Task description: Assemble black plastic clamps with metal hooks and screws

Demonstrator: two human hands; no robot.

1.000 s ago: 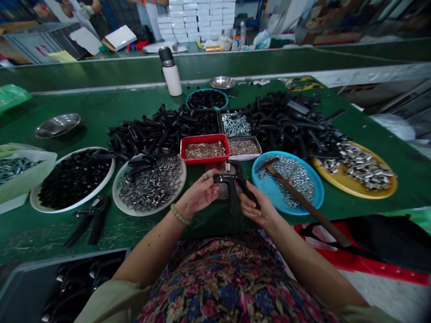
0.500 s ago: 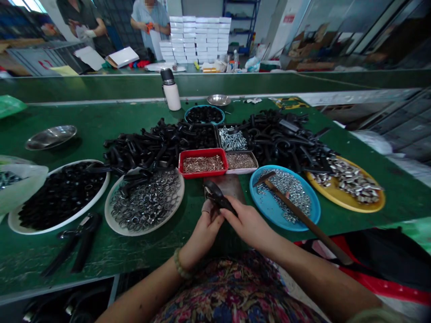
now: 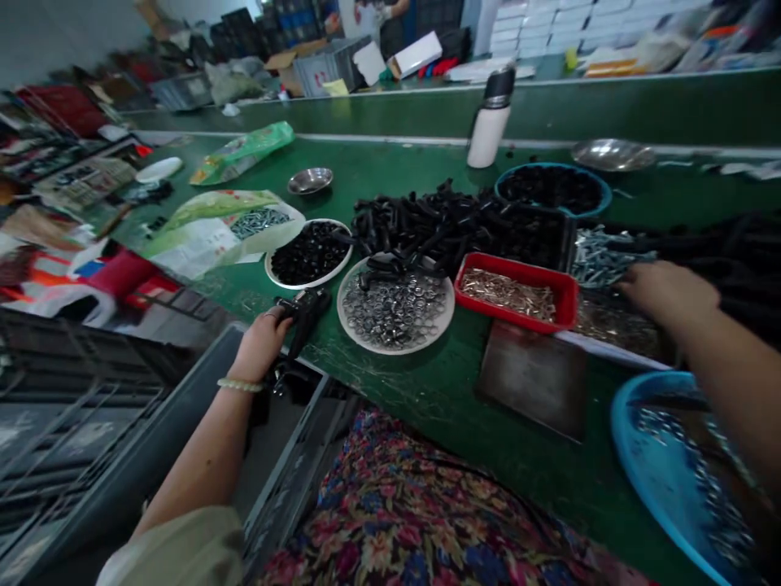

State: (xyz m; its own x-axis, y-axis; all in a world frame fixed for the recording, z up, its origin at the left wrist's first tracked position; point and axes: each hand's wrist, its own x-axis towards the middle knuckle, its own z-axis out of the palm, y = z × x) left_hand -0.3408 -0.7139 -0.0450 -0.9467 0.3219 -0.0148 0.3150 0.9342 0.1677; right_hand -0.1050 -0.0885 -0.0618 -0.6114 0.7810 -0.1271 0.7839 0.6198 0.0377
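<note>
My left hand (image 3: 263,346) is closed at the table's left front edge, its fingers curled on a black-handled tool (image 3: 310,317) with metal at its top. Part of the tool is hidden by the fingers. Far to the right, my right hand (image 3: 674,297) reaches down with bent fingers at the silvery bolts (image 3: 601,254). Its fingertips are close together at the bolts, and whatever they pinch is hidden. Just below that hand lies a tray of small brownish rivets (image 3: 616,325). Beside it is a red tray (image 3: 565,313) of copper-coloured pins.
A white plate (image 3: 345,321) holds metal rings; another white plate (image 3: 268,273) holds black parts. Black handles (image 3: 421,220) are heaped behind. A metal slab (image 3: 530,378) lies in front, near a blue basin (image 3: 640,456). A thermos (image 3: 488,130) stands at the back. A grey crate (image 3: 207,391) sits below left.
The view has swung left. My hands have parted: the left went to the tool at the table's left edge, the right to the bolts. The black handle they held together is gone from above the slab.
</note>
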